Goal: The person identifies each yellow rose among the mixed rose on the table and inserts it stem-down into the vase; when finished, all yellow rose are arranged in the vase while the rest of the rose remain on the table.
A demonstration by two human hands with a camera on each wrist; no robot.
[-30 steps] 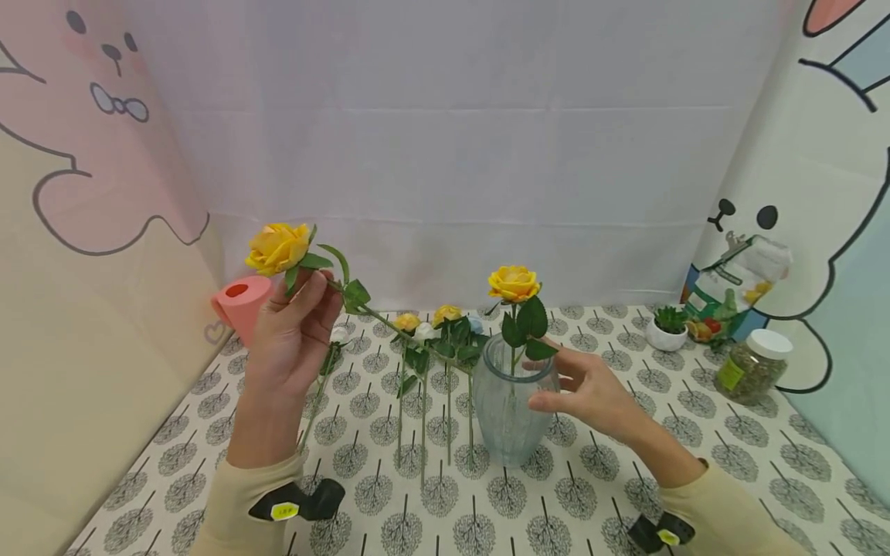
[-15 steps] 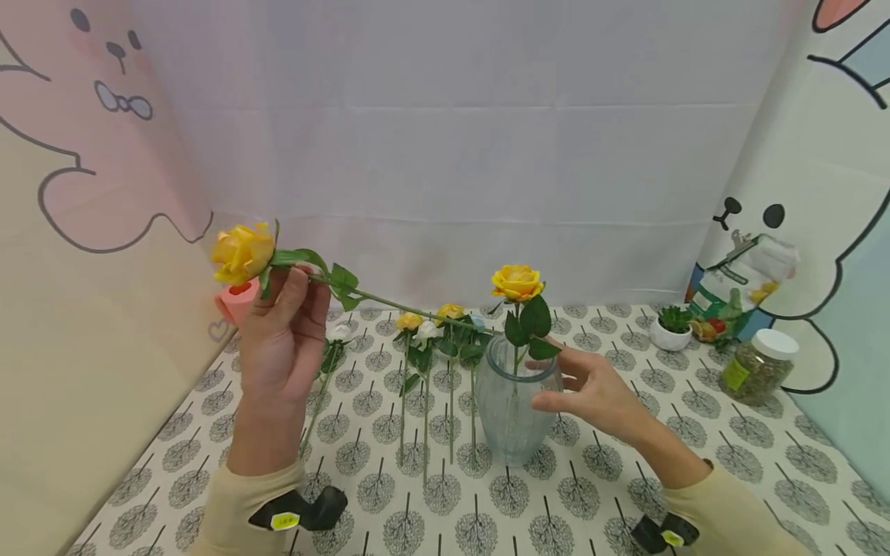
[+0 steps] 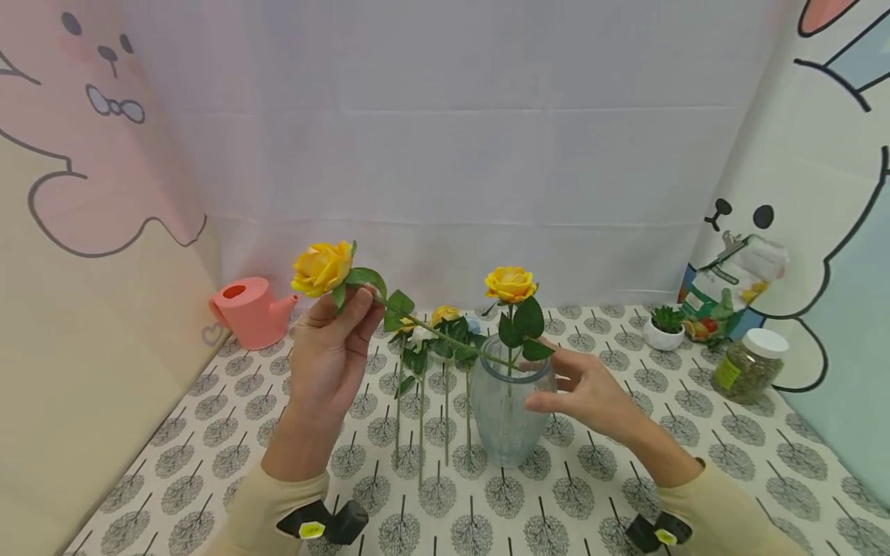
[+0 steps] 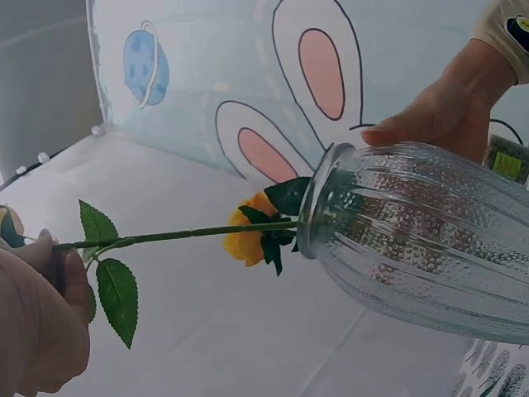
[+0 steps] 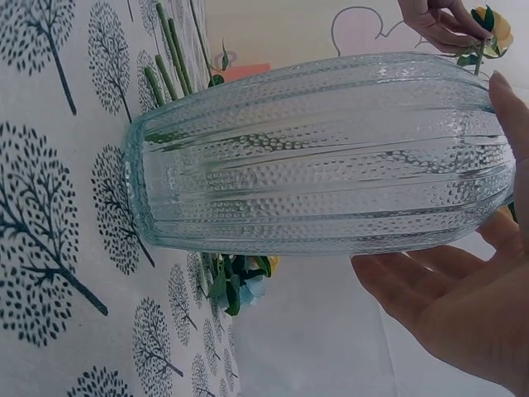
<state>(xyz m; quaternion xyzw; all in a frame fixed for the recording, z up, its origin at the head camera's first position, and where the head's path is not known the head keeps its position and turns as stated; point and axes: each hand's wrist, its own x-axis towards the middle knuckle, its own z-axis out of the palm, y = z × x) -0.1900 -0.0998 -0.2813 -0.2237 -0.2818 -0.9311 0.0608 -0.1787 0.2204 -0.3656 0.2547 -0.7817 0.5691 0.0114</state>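
Observation:
My left hand [image 3: 327,363] pinches a yellow rose [image 3: 322,269] by its green stem just below the bloom. That stem slants down to the right, its lower end at the mouth of a ribbed, clear glass vase [image 3: 511,425]. In the left wrist view the stem [image 4: 190,234] runs straight to the vase rim [image 4: 318,203]. Another yellow rose [image 3: 511,285] stands upright in the vase. My right hand [image 3: 591,390] holds the vase near its top from the right, thumb in front and fingers behind. The vase base [image 5: 136,186] rests on the tree-patterned cloth.
Several roses, including a yellow one [image 3: 445,314], lie on the cloth left of the vase. A pink watering can [image 3: 252,313] stands at the back left. At the right are a small potted succulent [image 3: 666,328], a printed bag [image 3: 737,286] and a white-lidded jar [image 3: 751,367].
My left hand first moved left, drawing the rose's stem end to the vase rim, then came back right and slightly lower, bringing that end into the mouth. My right hand stayed on the vase.

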